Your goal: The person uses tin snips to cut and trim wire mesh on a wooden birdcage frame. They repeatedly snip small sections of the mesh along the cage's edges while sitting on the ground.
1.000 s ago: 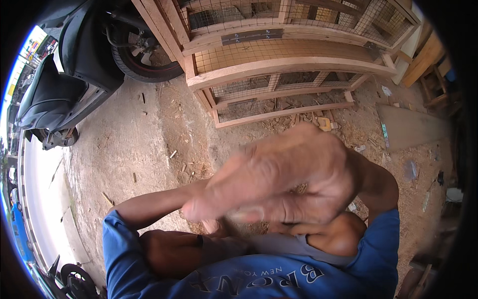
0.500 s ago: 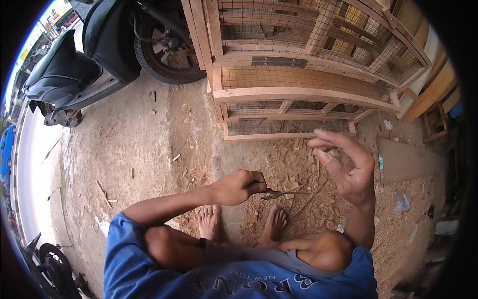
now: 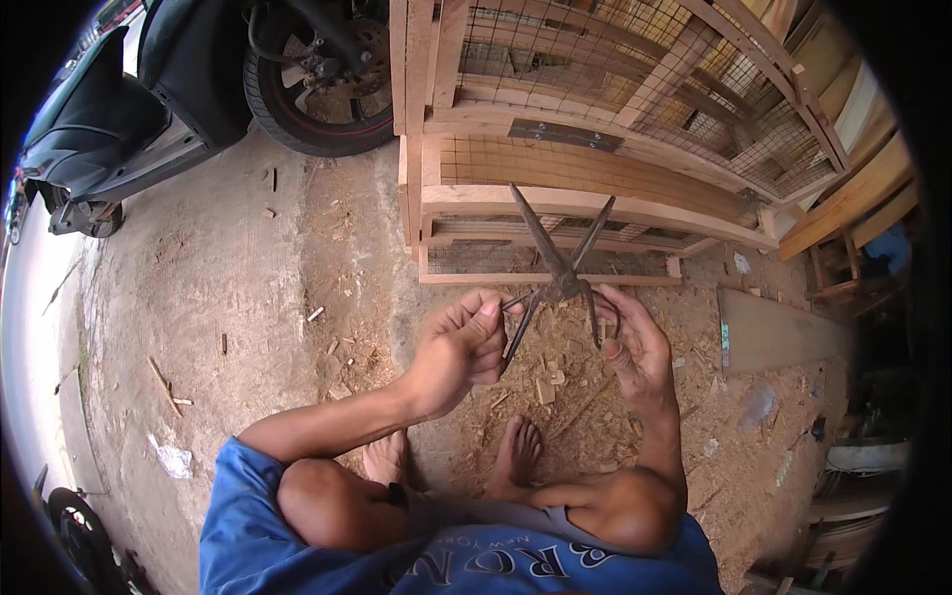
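Dark metal shears (image 3: 562, 282) are held up in front of me, with their two long pointed blades spread apart and aimed away from me. My left hand (image 3: 451, 349) is closed around the left handle. On the other side, my right hand (image 3: 640, 357) grips the right handle between thumb and fingers, partly through its loop. Just beyond the blades stands a wooden-framed cage (image 3: 595, 203) with wire mesh; the blade tips overlap its lower rails in view, and I cannot tell whether they touch.
A dark scooter (image 3: 129, 109) is parked at the far left. Wood chips and shavings (image 3: 545, 387) litter the concrete around my bare feet. A flat board (image 3: 778, 332) lies at the right, near stacked timber (image 3: 858, 218).
My right hand has come down and left from its raised position and taken hold of a handle. The shears have turned from pointing right to pointing away, and their blades have spread.
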A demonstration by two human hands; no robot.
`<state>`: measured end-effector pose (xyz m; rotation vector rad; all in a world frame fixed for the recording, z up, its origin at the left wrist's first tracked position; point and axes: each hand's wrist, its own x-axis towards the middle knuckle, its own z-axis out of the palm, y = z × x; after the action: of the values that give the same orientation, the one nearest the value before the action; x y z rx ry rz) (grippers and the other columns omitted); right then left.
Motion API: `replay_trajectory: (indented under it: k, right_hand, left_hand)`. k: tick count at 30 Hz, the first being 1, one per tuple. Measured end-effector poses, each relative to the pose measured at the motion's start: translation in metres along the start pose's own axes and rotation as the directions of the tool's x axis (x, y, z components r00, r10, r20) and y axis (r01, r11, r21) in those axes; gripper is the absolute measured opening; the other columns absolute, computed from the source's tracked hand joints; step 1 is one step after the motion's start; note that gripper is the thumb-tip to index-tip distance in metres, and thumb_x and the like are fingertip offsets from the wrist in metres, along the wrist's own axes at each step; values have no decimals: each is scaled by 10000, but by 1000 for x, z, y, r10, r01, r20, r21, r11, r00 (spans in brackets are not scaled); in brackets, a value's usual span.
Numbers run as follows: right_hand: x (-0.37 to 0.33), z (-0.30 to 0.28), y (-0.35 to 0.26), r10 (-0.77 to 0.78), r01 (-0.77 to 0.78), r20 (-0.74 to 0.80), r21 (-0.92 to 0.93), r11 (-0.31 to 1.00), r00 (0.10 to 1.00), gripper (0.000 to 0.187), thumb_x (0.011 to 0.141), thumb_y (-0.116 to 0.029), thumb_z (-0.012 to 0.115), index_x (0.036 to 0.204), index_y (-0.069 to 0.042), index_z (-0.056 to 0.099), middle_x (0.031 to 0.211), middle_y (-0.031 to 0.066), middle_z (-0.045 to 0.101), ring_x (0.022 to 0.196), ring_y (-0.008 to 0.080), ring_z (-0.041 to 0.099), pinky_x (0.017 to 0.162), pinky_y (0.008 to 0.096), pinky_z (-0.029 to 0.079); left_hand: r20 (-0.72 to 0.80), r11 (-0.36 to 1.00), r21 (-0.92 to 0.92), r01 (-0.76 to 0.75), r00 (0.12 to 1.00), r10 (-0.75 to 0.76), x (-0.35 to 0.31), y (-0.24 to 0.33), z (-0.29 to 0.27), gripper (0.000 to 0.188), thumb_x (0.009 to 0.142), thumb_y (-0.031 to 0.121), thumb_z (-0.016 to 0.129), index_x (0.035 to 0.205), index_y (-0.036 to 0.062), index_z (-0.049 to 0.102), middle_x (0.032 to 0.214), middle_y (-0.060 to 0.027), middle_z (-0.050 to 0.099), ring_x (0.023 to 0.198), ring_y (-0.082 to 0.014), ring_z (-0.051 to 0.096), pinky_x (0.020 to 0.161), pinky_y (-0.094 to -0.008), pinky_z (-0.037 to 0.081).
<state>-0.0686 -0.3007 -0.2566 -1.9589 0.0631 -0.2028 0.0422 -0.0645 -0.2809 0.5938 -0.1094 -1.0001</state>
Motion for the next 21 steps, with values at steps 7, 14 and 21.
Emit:
replay_trajectory:
  k: [7, 14, 21]
  right_hand:
    - [26, 61, -2, -46, -74, 198, 557, 827, 979, 722, 966, -413, 607, 1452, 50, 343, 1425, 217, 487, 1358, 287, 457, 1120, 406, 376]
    - [44, 42, -37, 2, -67, 153, 423, 904, 988, 464, 1061, -286, 436, 1376, 54, 430, 1197, 181, 609, 1182, 299, 602, 1017, 413, 476]
    - [82, -3, -78, 244, -261, 166, 93, 961, 955, 416, 1061, -286, 450, 1339, 21, 491, 1080, 114, 628, 989, 189, 641, 803, 313, 532]
  left_hand:
    - [-86, 991, -2, -135, 987, 134, 9, -31, 0, 182, 1055, 189, 470, 1084, 35, 561, 884, -23, 539, 764, -120, 451, 717, -284, 399]
    - [-189, 829, 442, -341, 869, 458, 18, -23, 7, 59, 987, 73, 582, 1028, 35, 563, 916, -45, 570, 863, -149, 537, 837, -299, 461]
    - [576, -184, 787, -589, 592, 564, 37, 54, 16, 219, 883, 73, 678, 1081, 31, 594, 1017, -129, 624, 940, -282, 611, 831, -365, 465]
